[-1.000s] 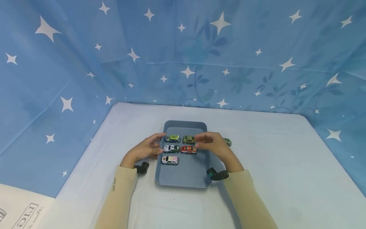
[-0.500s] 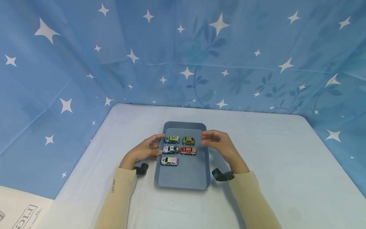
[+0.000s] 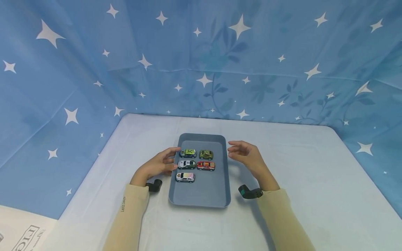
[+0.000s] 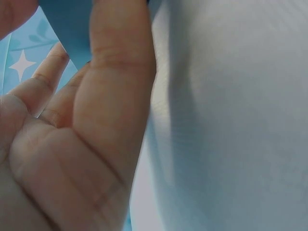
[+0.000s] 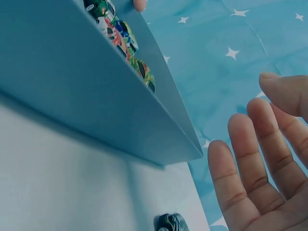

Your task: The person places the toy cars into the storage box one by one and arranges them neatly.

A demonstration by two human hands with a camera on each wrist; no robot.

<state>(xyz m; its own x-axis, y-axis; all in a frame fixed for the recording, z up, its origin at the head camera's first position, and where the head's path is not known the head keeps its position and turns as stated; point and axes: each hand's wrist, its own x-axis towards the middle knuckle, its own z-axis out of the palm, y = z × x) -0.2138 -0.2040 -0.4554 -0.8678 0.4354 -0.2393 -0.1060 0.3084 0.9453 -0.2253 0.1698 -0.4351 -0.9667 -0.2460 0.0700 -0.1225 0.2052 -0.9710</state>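
Observation:
A grey-blue tray holds several toy cars in its left and middle part. They are a yellow-green and blue car, an olive camouflage car, a white and green car, a red and orange car and a white car with a chequered roof. My left hand rests at the tray's left rim, thumb and fingertips touching it. Just beyond the right rim hovers my right hand, fingers loosely bent, holding nothing. A dark green toy car appears on the table in the right wrist view; my right hand hides it in the head view.
The tray stands on a white-covered table. Behind and to the left hangs a blue curtain with white stars. Printed beige material lies at the lower left.
My right hand has moved right, from over the tray to beyond its right rim, and now covers the green car outside it. My left hand and the cars in the tray stay put.

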